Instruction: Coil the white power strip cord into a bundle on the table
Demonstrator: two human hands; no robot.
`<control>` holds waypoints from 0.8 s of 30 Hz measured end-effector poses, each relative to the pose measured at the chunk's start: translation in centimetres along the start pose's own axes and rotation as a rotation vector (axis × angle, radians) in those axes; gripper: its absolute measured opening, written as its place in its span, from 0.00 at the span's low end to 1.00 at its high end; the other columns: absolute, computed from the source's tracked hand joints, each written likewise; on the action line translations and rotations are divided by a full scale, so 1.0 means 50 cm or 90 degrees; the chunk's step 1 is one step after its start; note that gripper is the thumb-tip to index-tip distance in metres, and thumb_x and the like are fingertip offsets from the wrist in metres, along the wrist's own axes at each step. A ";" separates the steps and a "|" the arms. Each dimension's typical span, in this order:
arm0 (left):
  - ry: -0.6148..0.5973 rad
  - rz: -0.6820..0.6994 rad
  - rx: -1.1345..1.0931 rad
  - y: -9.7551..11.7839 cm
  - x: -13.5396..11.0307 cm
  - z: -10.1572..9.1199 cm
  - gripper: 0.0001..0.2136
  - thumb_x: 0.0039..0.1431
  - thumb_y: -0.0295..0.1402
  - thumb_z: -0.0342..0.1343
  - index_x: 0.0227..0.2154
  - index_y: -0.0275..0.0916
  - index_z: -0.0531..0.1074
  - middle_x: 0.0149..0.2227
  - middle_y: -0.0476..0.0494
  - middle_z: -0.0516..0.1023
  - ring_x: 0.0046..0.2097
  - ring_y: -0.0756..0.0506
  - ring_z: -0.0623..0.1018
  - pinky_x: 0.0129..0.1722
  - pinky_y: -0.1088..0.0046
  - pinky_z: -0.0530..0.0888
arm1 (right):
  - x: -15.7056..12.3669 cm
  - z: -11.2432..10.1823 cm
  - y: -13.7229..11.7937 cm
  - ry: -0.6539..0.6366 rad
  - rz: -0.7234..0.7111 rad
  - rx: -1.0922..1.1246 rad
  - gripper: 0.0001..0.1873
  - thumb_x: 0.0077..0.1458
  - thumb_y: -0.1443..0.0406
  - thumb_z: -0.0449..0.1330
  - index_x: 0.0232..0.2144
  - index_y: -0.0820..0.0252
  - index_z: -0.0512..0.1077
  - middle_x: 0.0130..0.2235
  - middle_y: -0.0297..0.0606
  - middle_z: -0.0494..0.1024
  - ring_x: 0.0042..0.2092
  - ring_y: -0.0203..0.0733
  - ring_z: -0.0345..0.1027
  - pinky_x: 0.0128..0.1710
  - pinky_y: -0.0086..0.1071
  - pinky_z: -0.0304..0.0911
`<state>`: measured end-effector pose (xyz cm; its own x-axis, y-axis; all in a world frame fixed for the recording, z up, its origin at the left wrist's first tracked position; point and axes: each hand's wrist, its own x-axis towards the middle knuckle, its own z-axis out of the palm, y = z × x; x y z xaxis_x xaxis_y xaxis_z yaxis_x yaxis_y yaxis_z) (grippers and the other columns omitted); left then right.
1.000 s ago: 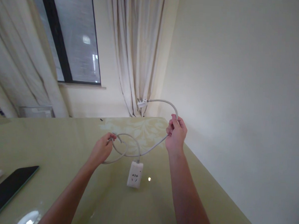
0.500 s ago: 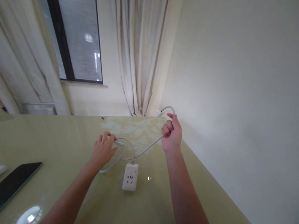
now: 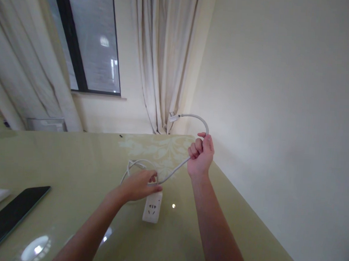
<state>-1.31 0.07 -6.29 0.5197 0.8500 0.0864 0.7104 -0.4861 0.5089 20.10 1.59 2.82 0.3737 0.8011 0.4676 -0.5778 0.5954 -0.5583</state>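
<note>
Above the table's far corner, right hand (image 3: pixel 201 155): raised fist clamped on white cord (image 3: pixel 175 170), plug (image 3: pixel 172 116) arcing overhead.
Left hand (image 3: pixel 139 185): low, fingers together over the cord at power strip (image 3: pixel 152 207); grip unclear.
Room: table (image 3: pixel 73 160) edge just right; phone (image 3: pixel 12 215) well left.

**Bare hands, bare forearms**

The left grip (image 3: pixel 139 185) is a bare hand with nothing worn on it. The left forearm (image 3: pixel 99 224) is uncovered from the wrist down to the picture's lower edge. The right grip (image 3: pixel 200 157) is likewise a bare hand, and the right forearm (image 3: pixel 213 226) is uncovered along its whole visible length. Both forearms are slender, widening gently away from the wrist.
</note>
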 end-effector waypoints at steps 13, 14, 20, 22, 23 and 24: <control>0.147 -0.011 -0.391 0.014 0.020 -0.007 0.15 0.64 0.47 0.52 0.37 0.39 0.72 0.36 0.40 0.83 0.37 0.43 0.79 0.36 0.69 0.70 | 0.005 -0.009 0.008 0.035 -0.053 -0.010 0.17 0.62 0.50 0.63 0.33 0.54 0.65 0.20 0.18 0.44 0.19 0.29 0.30 0.16 0.25 0.32; 0.174 -0.029 -0.425 0.013 0.018 -0.016 0.17 0.64 0.49 0.51 0.39 0.39 0.71 0.35 0.41 0.82 0.35 0.43 0.78 0.34 0.70 0.70 | 0.002 -0.008 0.012 0.036 -0.051 -0.009 0.17 0.63 0.50 0.62 0.32 0.54 0.64 0.20 0.18 0.44 0.19 0.29 0.30 0.16 0.25 0.32; 0.247 -0.112 -0.306 -0.012 -0.010 -0.088 0.20 0.65 0.50 0.47 0.41 0.39 0.73 0.27 0.49 0.74 0.27 0.46 0.71 0.28 0.71 0.66 | -0.018 0.006 0.047 0.050 -0.101 -0.066 0.21 0.62 0.51 0.62 0.28 0.54 0.58 0.21 0.18 0.47 0.19 0.28 0.34 0.16 0.25 0.33; 0.256 -0.129 -0.227 -0.032 -0.024 -0.112 0.19 0.64 0.48 0.47 0.42 0.39 0.74 0.26 0.49 0.74 0.27 0.44 0.72 0.29 0.70 0.67 | -0.022 0.008 0.053 0.066 -0.123 -0.098 0.23 0.62 0.50 0.62 0.27 0.54 0.56 0.21 0.18 0.47 0.19 0.28 0.35 0.16 0.24 0.34; 0.263 -0.138 -0.181 -0.044 -0.031 -0.123 0.19 0.64 0.45 0.46 0.46 0.39 0.74 0.25 0.49 0.74 0.28 0.44 0.73 0.30 0.69 0.68 | -0.023 0.008 0.055 0.075 -0.133 -0.113 0.24 0.63 0.49 0.61 0.27 0.54 0.55 0.21 0.18 0.47 0.19 0.28 0.35 0.16 0.24 0.34; 0.271 -0.147 -0.136 -0.057 -0.037 -0.131 0.20 0.64 0.42 0.46 0.52 0.39 0.72 0.25 0.50 0.74 0.28 0.43 0.74 0.32 0.69 0.68 | -0.023 0.009 0.055 0.081 -0.142 -0.125 0.24 0.63 0.49 0.61 0.27 0.54 0.55 0.21 0.18 0.47 0.19 0.28 0.36 0.16 0.24 0.35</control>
<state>-7.42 1.22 -2.30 0.0910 0.9590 0.2682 0.6478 -0.2616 0.7155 17.75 2.27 1.03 0.5708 0.6432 0.5104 -0.3250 0.7478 -0.5789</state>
